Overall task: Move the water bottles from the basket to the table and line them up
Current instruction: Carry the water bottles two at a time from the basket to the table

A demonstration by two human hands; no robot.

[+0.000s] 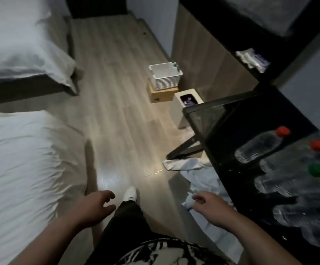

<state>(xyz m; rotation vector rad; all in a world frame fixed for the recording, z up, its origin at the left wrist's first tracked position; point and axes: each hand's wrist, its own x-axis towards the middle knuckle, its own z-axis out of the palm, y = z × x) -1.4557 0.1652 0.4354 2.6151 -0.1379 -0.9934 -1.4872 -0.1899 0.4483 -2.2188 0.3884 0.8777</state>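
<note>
Low in the frame, both hands are empty: the left hand [96,205] and the right hand [209,204] hang with loose, half-curled fingers, grasping nothing. To the right, several water bottles [258,147] with red and green caps are clustered on the black table [222,131], toward its lower right end; blur hides whether they form a row. Up the middle of the frame, the white basket [164,80] sits on a cardboard box [161,95] by the wall. Green caps [174,64] peek above its far right corner, so I judge some bottles are left to fetch. The step in hand looks like the walk to the basket between carries. The next move calls for crossing the floor [120,111], reaching over the basket's rim and closing a hand round a bottle. The lane between the near bed [21,169] at left and the table is open. However, a crumpled cloth [199,173] lies at the table's foot, the table's corner juts into the lane, and a small bin [188,91] stands just beside the box.
</note>
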